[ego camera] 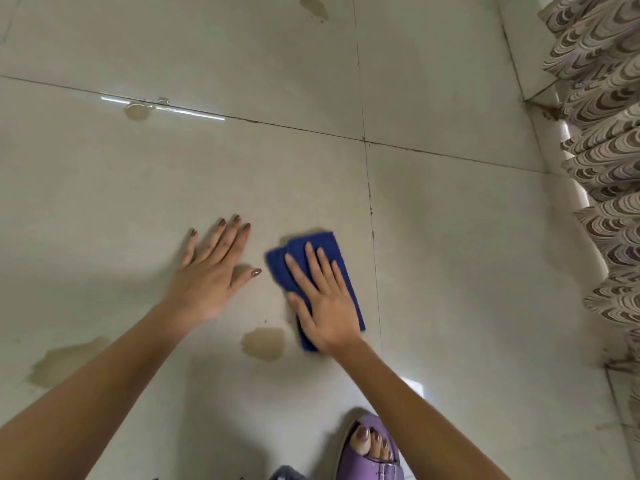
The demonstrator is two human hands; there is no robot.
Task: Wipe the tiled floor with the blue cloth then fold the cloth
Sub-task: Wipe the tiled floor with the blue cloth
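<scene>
A folded blue cloth (329, 251) lies on the pale tiled floor (450, 254), just left of a grout line. My right hand (323, 299) presses flat on top of the cloth, fingers spread, covering its lower half. My left hand (211, 271) rests flat on the bare tile to the left of the cloth, fingers apart, holding nothing. A brownish wet patch (265, 342) sits just below and left of the cloth, close to my right wrist.
More brownish stains mark the floor at lower left (65, 362), at the grout line upper left (138, 110) and at the top (315, 6). A patterned curtain (606, 150) hangs along the right edge. My foot in a purple sandal (372, 448) is at the bottom.
</scene>
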